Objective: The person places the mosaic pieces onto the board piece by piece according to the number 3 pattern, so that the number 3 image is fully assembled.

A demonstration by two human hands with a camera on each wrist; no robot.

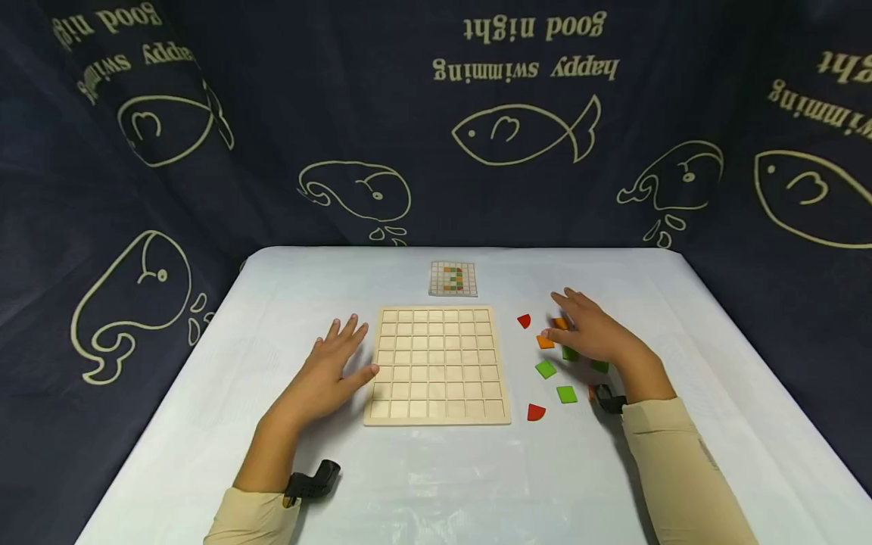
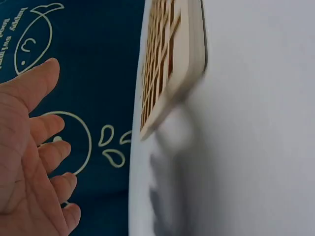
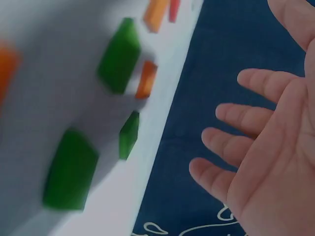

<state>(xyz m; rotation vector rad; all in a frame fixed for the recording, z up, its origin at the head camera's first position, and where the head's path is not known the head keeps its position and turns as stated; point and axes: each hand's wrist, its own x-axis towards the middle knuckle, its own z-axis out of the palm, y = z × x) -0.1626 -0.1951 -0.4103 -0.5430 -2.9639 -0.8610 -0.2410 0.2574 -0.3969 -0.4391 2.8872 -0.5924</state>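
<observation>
Wooden and pale, the grid board (image 1: 437,365) lies flat near the middle of the worktop (image 1: 436,484), closer to the person's edge than to the far one. Its slightly longer axis runs from near edge to far edge, its sides square with the worktop's, and its cells all look unfilled. The left hand (image 1: 335,372) rests just off the board's left edge, fingers straight and spread, thumb tip about touching the frame; the grip holds nothing. The right hand (image 1: 591,329) hovers with a relaxed, loose grip over the scattered coloured pieces toward the right edge, covering part of an orange tile (image 1: 545,342) and some green ones; whether it touches any, I cannot tell.

To do this step well, I judge the left hand should steady the board by pressing its frame, while the right picks one piece by its edges. A green square (image 1: 546,369) lies turned like a diamond and would need squaring. A red quarter-round (image 1: 535,412) near the board's near right corner has its curved side facing up and right. The small pattern card (image 1: 453,278) sits beyond the board's far edge.
</observation>
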